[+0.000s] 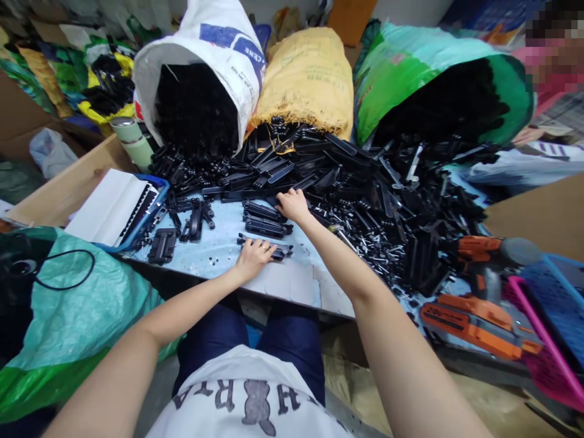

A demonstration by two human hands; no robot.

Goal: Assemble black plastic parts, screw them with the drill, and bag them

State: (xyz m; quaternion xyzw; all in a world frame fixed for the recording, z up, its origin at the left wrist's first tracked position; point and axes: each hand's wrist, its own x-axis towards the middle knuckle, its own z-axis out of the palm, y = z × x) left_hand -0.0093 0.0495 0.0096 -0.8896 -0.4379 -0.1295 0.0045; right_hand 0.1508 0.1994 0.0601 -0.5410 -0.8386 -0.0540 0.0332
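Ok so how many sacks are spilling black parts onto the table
3: white sack at back left, yellow sack in the middle, green sack at back right; others may be hidden behind.

Black parts point(267, 227) look like smooth, glossy plastic, small pins point(387, 250) shiny metal, the yellow sack point(305, 79) rough, matt weave.

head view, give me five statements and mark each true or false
1. The left hand is on a black part. True.
2. The right hand is inside a sack. False: it is by other black parts.
3. The yellow sack sits between the white sack and the green sack. True.
4. The orange drill lies right of both hands. True.
5. The white sack is right of the green sack. False: it is further left.
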